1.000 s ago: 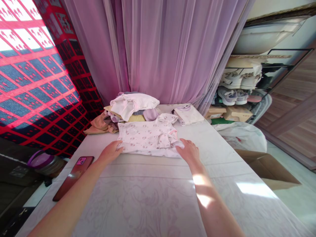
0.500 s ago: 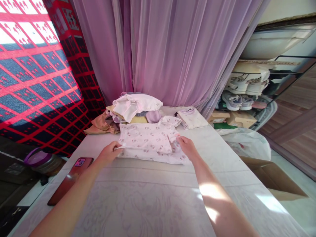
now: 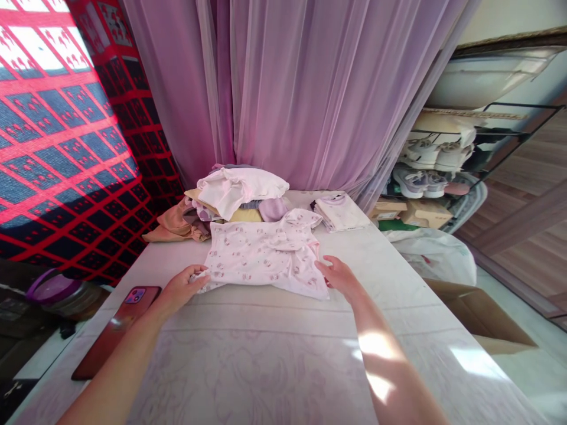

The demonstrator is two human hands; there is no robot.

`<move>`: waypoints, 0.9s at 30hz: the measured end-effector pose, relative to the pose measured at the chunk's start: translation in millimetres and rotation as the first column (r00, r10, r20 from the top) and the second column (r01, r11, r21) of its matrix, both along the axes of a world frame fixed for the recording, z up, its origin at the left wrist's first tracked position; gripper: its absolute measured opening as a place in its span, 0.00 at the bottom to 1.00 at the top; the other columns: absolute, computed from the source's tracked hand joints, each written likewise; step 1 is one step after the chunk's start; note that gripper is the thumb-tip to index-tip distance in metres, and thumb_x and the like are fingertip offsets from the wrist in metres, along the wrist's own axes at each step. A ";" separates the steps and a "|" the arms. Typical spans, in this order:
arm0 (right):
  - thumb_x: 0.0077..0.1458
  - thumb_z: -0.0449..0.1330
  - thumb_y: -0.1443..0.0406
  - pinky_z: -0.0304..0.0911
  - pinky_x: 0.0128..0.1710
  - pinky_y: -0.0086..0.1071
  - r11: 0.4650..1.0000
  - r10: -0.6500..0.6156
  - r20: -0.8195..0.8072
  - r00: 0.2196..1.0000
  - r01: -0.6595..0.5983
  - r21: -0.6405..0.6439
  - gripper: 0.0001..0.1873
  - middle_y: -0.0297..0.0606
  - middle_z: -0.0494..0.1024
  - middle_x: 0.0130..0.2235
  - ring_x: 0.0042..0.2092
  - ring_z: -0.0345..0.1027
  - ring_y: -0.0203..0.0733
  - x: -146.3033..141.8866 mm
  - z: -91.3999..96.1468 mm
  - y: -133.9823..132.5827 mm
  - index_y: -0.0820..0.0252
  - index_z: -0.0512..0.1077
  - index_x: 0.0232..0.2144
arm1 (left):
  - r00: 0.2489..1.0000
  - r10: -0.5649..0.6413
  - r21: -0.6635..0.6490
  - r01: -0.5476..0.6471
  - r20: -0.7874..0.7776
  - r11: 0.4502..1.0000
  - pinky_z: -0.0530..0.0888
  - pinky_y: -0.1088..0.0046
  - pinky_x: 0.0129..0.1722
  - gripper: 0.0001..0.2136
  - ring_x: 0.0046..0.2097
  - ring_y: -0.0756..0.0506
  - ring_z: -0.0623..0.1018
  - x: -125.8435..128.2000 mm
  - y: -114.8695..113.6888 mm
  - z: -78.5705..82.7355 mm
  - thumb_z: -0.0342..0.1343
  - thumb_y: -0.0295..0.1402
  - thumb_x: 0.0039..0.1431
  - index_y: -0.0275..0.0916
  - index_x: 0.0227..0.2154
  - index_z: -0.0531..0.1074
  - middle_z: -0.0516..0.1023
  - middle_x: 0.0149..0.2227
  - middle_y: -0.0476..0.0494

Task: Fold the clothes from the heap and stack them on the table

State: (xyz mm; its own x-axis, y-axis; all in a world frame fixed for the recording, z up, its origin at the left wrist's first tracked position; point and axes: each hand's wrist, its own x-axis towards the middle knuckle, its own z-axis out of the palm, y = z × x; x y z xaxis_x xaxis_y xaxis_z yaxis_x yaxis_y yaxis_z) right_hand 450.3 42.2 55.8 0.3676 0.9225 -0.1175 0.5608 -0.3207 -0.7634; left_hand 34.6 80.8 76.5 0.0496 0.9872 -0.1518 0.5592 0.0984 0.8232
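Left fingers (image 3: pixel 197 277) pinch the floral baby top (image 3: pixel 261 260); right fingers (image 3: pixel 324 267), loosely open, touch its edge.

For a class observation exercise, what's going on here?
A person is working on a printed shirt spread flat on a table. The left hand grips the shirt's near left corner, while the right hand is at its opposite edge. Behind it are a pile of clothes and a folded garment. A phone lies beside the left hand.
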 end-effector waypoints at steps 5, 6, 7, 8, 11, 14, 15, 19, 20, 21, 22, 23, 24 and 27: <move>0.50 0.57 0.56 0.58 0.28 0.30 0.982 0.020 0.063 0.998 -0.032 0.188 0.26 0.30 0.72 0.24 0.26 0.65 0.38 -18.3 -12.6 -37.1 0.60 0.69 0.50 | 0.999 0.005 -0.033 -0.004 0.048 0.999 0.72 0.70 0.38 0.30 0.38 0.44 0.77 -1.1 -15.6 3.9 0.59 0.54 0.41 0.39 0.43 0.71 0.78 0.39 0.46; 0.52 0.54 0.56 0.59 0.28 0.30 0.955 -0.021 0.046 0.999 0.007 0.297 0.26 0.31 0.72 0.25 0.26 0.65 0.38 -21.0 -13.0 -37.4 0.61 0.67 0.51 | 1.000 0.021 -0.006 -0.021 0.017 1.000 0.72 0.71 0.37 0.28 0.36 0.44 0.76 0.7 -18.0 5.1 0.57 0.55 0.42 0.39 0.41 0.71 0.78 0.36 0.47; 0.54 0.51 0.56 0.59 0.28 0.30 0.917 -0.062 0.012 0.998 0.053 0.394 0.26 0.32 0.72 0.26 0.26 0.64 0.37 -22.1 -12.2 -36.0 0.62 0.65 0.52 | 1.000 0.029 0.030 -0.028 0.000 0.999 0.71 0.71 0.36 0.26 0.35 0.45 0.76 3.0 -20.0 6.7 0.55 0.56 0.45 0.40 0.39 0.72 0.77 0.34 0.49; 0.55 0.49 0.56 0.59 0.28 0.30 0.880 -0.093 -0.025 0.995 0.094 0.466 0.27 0.32 0.71 0.26 0.26 0.63 0.37 -21.4 -10.1 -33.5 0.63 0.64 0.54 | 1.000 0.028 0.074 -0.027 -0.003 0.997 0.71 0.72 0.36 0.24 0.34 0.46 0.75 5.6 -21.6 8.8 0.53 0.56 0.47 0.40 0.38 0.72 0.77 0.33 0.50; 0.56 0.47 0.55 0.58 0.25 0.30 0.840 -0.140 -0.035 0.989 0.138 0.524 0.28 0.30 0.68 0.24 0.22 0.59 0.36 -9.6 -0.1 -29.1 0.66 0.62 0.54 | 0.999 -0.035 0.185 0.032 0.015 0.982 0.70 0.75 0.36 0.22 0.35 0.47 0.73 12.8 -26.1 15.7 0.50 0.54 0.51 0.41 0.36 0.71 0.76 0.33 0.50; 0.55 0.49 0.55 0.61 0.28 0.30 0.873 -0.143 0.076 0.987 0.090 0.479 0.28 0.33 0.73 0.29 0.25 0.64 0.36 6.5 5.1 -41.8 0.62 0.64 0.54 | 0.992 -0.116 0.176 0.122 -0.049 0.977 0.70 0.75 0.36 0.21 0.34 0.47 0.73 13.8 -34.9 16.7 0.50 0.53 0.50 0.40 0.35 0.71 0.76 0.33 0.49; 0.55 0.49 0.55 0.61 0.30 0.30 0.890 -0.137 0.113 0.984 0.072 0.451 0.27 0.34 0.74 0.31 0.26 0.66 0.36 10.4 3.9 -49.9 0.59 0.64 0.54 | 0.986 -0.146 0.149 0.158 -0.086 0.976 0.70 0.74 0.36 0.20 0.35 0.47 0.73 12.5 -39.4 15.2 0.50 0.52 0.49 0.41 0.35 0.71 0.76 0.33 0.49; 0.54 0.49 0.58 0.62 0.30 0.30 0.961 -0.085 0.219 0.972 0.022 0.276 0.23 0.35 0.77 0.36 0.26 0.68 0.36 17.1 -8.9 -85.6 0.53 0.69 0.51 | 0.919 -0.296 -0.045 0.294 -0.262 0.955 0.68 0.75 0.35 0.16 0.35 0.46 0.75 5.9 -58.7 9.6 0.49 0.47 0.51 0.42 0.35 0.70 0.77 0.32 0.50; 0.54 0.49 0.59 0.62 0.30 0.30 0.976 -0.064 0.244 0.968 0.009 0.220 0.22 0.34 0.78 0.36 0.26 0.68 0.36 17.2 -10.3 -91.2 0.52 0.70 0.49 | 0.897 -0.324 -0.100 0.308 -0.300 0.946 0.68 0.75 0.34 0.15 0.35 0.46 0.75 5.2 -61.7 10.1 0.49 0.45 0.51 0.42 0.36 0.70 0.77 0.32 0.51; 0.54 0.49 0.60 0.62 0.30 0.30 0.987 -0.042 0.273 0.961 -0.003 0.163 0.21 0.34 0.78 0.35 0.26 0.69 0.37 17.1 -9.5 -94.2 0.52 0.71 0.48 | 0.878 -0.344 -0.145 0.313 -0.333 0.939 0.67 0.75 0.34 0.15 0.34 0.46 0.75 5.0 -63.3 11.8 0.49 0.44 0.51 0.42 0.37 0.71 0.77 0.32 0.51; 0.54 0.50 0.60 0.62 0.30 0.30 0.994 -0.025 0.309 0.951 -0.010 0.112 0.21 0.35 0.78 0.36 0.27 0.69 0.37 16.5 -6.2 -94.2 0.53 0.72 0.47 | 0.862 -0.360 -0.179 0.315 -0.358 0.932 0.67 0.75 0.33 0.16 0.34 0.46 0.75 5.6 -63.4 14.3 0.49 0.43 0.51 0.42 0.39 0.71 0.78 0.33 0.50; 0.54 0.50 0.60 0.62 0.31 0.30 0.997 -0.018 0.349 0.937 -0.009 0.076 0.20 0.35 0.78 0.37 0.28 0.70 0.37 15.3 -0.5 -91.3 0.53 0.72 0.47 | 0.850 -0.370 -0.200 0.316 -0.375 0.928 0.67 0.75 0.33 0.17 0.35 0.46 0.75 6.7 -62.3 17.4 0.50 0.44 0.50 0.42 0.41 0.71 0.78 0.35 0.50; 0.54 0.51 0.60 0.62 0.32 0.31 0.999 -0.015 0.390 0.921 -0.006 0.054 0.20 0.36 0.78 0.39 0.30 0.71 0.38 13.1 7.0 -85.6 0.53 0.72 0.48 | 0.841 -0.378 -0.213 0.317 -0.386 0.924 0.67 0.74 0.34 0.19 0.36 0.45 0.75 8.3 -60.2 20.5 0.50 0.45 0.50 0.42 0.42 0.71 0.78 0.37 0.49; 0.57 0.51 0.57 0.61 0.36 0.31 0.998 0.036 0.483 0.875 -0.055 0.025 0.21 0.37 0.76 0.46 0.35 0.71 0.38 0.1 32.8 -56.7 0.51 0.70 0.51 | 0.823 -0.403 -0.228 0.337 -0.400 0.914 0.66 0.73 0.37 0.21 0.40 0.43 0.76 14.4 -51.8 26.4 0.51 0.49 0.51 0.42 0.42 0.73 0.79 0.39 0.45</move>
State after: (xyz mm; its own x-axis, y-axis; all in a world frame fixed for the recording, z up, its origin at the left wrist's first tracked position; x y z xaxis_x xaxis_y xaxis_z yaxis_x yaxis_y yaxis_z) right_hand 450.4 -14.5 88.6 0.3274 0.9398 0.0976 0.8758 -0.2631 -0.4048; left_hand 48.9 29.0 103.0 0.3038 0.8739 -0.3794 0.8701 -0.0923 0.4842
